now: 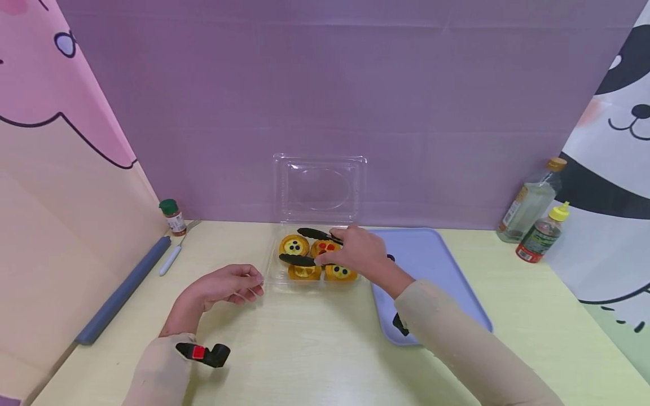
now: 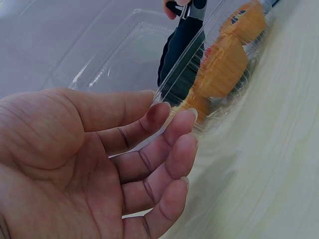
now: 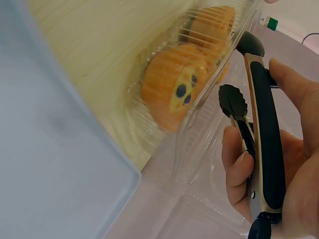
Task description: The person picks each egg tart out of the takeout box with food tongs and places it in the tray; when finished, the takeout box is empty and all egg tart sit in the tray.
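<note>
My right hand (image 1: 361,251) grips black tongs (image 1: 299,260) over an open clear plastic box (image 1: 271,276) that holds several tarts with berry toppings. The tongs' two tips are spread apart above the tarts (image 1: 293,246). In the right wrist view, the fingers and thumb of that hand (image 3: 294,144) wrap the tongs' handles (image 3: 267,134). At the box's front left corner my left hand (image 1: 228,285) pinches the clear rim between thumb and forefinger, as the left wrist view shows that hand (image 2: 99,149) with its other fingers loosely curled.
Right of the box lies a light blue tray (image 1: 421,254), partly under my right forearm. A glass bottle (image 1: 530,203) and a yellow-capped bottle (image 1: 543,237) stand at the right. At the left are a green-capped jar (image 1: 174,217), a white-handled tool (image 1: 170,260) and a blue-grey roll (image 1: 124,290).
</note>
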A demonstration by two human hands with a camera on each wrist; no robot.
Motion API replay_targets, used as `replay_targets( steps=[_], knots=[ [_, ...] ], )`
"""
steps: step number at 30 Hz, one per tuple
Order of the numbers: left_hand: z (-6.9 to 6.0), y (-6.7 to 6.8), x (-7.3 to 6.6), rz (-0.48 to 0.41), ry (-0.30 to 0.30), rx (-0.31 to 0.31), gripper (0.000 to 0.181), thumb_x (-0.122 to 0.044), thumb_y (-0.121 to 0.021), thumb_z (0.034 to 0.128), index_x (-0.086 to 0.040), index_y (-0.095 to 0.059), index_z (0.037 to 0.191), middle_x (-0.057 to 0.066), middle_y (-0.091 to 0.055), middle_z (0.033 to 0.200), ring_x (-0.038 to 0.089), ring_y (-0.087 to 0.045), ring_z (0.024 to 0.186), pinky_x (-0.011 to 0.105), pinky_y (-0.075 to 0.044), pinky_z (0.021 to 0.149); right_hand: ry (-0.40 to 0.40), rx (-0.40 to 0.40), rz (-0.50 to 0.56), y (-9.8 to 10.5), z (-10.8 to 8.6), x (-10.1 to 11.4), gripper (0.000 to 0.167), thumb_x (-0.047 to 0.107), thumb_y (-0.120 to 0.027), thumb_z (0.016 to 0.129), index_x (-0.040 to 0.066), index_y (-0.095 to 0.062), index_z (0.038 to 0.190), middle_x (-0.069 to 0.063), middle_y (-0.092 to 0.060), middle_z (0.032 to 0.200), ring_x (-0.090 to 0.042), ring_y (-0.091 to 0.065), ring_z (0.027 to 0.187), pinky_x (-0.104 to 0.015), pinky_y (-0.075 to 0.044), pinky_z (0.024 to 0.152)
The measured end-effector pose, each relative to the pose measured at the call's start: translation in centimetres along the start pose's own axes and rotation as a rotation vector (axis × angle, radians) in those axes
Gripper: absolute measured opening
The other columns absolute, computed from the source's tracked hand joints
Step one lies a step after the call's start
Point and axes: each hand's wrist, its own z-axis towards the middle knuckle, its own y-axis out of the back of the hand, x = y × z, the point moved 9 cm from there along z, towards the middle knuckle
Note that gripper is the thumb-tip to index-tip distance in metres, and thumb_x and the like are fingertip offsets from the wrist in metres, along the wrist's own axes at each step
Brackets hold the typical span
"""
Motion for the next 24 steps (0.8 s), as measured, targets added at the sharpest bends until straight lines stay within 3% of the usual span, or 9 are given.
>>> replay_targets(
  steps=[3,6,10,14,19,24],
  knots=[
    [0.0,0.1,-0.1,0.002,-0.001,-0.004,0.033,-0.028,-0.054,0.1035,0.002,-0.057,0.118,0.007,-0.068,0.103,0.02,-0.064,0.091,0.034,-0.053,0.08,-0.012,0.003,0.007,0.1,0.1,0.2,0.088,0.077,-0.071,0.072,0.033,-0.052,0.146,0.004,-0.038,0.06,-0.013,-0.034,0.053,-0.028,-0.025,0.045],
    [0.0,0.1,0.0,-0.001,0.003,-0.004,0.033,-0.028,-0.054,0.1035,0.001,-0.057,0.118,0.007,-0.068,0.103,0.02,-0.064,0.091,0.034,-0.053,0.08,-0.035,0.014,0.013,0.0,0.1,0.2,0.087,0.076,-0.071,0.072,0.033,-0.052,0.146,0.006,-0.044,0.06,-0.013,-0.037,0.054,-0.028,-0.027,0.045],
    [0.1,0.0,0.2,-0.004,0.006,-0.001,0.033,-0.029,-0.054,0.1036,0.001,-0.057,0.119,0.007,-0.068,0.103,0.02,-0.064,0.091,0.034,-0.053,0.08,-0.051,0.037,-0.003,-0.2,0.2,0.3,0.087,0.076,-0.07,0.073,0.032,-0.052,0.146,0.006,-0.069,0.09,-0.012,-0.043,0.057,-0.028,-0.03,0.046],
    [0.1,0.1,0.3,0.002,0.003,-0.002,0.033,-0.029,-0.053,0.1039,0.0,-0.057,0.119,0.007,-0.068,0.104,0.02,-0.065,0.092,0.035,-0.053,0.08,-0.048,0.053,-0.017,-0.3,0.3,0.6,0.087,0.076,-0.07,0.074,0.031,-0.052,0.146,0.004,-0.07,0.124,-0.012,-0.042,0.056,-0.028,-0.03,0.046],
    [0.2,0.1,0.3,-0.001,-0.004,-0.001,0.032,-0.028,-0.053,0.104,0.001,-0.057,0.119,0.007,-0.068,0.103,0.02,-0.065,0.092,0.035,-0.053,0.08,-0.037,0.055,-0.022,-0.1,0.3,1.0,0.084,0.074,-0.07,0.075,0.029,-0.054,0.144,0.002,-0.068,0.13,-0.013,-0.05,0.065,-0.029,-0.036,0.049],
    [0.3,0.0,0.2,-0.006,-0.006,0.003,0.032,-0.027,-0.054,0.1037,0.001,-0.057,0.119,0.006,-0.068,0.102,0.02,-0.065,0.091,0.034,-0.053,0.079,-0.025,0.05,-0.022,0.1,0.2,1.2,0.079,0.073,-0.07,0.076,0.027,-0.059,0.139,0.001,-0.069,0.125,-0.015,-0.055,0.072,-0.031,-0.041,0.052]
  ],
)
